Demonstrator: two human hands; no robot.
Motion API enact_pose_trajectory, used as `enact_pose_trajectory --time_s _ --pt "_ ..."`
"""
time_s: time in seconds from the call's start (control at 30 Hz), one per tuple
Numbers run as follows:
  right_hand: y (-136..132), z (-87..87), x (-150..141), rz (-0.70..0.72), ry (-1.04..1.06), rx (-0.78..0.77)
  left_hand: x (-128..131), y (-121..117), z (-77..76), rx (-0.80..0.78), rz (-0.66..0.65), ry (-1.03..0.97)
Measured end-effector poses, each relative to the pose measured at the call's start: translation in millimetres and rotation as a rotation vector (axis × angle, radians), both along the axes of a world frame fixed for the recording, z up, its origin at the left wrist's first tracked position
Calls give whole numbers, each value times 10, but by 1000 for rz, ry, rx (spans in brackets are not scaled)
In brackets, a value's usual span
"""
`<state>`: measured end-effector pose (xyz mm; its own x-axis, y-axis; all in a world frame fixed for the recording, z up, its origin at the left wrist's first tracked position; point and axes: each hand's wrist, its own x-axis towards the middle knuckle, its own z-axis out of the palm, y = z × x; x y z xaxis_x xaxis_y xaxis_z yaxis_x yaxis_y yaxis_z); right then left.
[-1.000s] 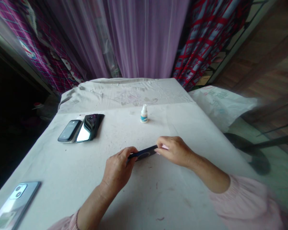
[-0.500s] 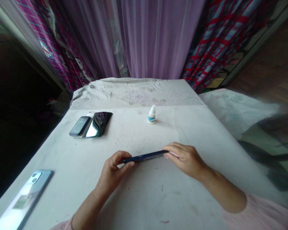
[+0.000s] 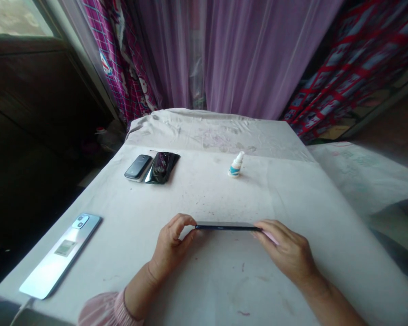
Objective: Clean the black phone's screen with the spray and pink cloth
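A dark, thin phone is held edge-on between my two hands, nearly level above the white tablecloth. My left hand pinches its left end between thumb and fingers. With its thumb below and fingers above, my right hand grips the other end. Something small and pink shows inside the right hand; what it is I cannot make out. Beyond the phone stands a small white spray bottle with a blue label.
A light-blue phone lies back up at the left, with a white cable near its lower end. Farther back lie a small dark phone and a glossy black phone. A white plastic bag is beyond the table's right side.
The held phone has turned from slanted to almost level, its ring-marked face no longer showing. Both hands keep hold of it. The view has swung left, so everything appears farther right.
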<state>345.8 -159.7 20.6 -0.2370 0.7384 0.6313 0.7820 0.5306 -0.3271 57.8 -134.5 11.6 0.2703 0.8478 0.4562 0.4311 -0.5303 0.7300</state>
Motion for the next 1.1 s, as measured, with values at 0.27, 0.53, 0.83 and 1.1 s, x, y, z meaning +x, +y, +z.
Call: enact_pose_trajectory --time_s 0.27,0.53,0.83,1.1 --pt "-3 10 -38 -13 -46 47 20 22 22 44 11 70" --pt "-32 4 -65 -46 -70 70 31 12 4 97 20 28" --pt "13 2 -104 -67 -74 56 -18 70 70 9 -100 57" --pt "133 12 -128 -90 -85 30 -47 179 57 -56 -174 91"
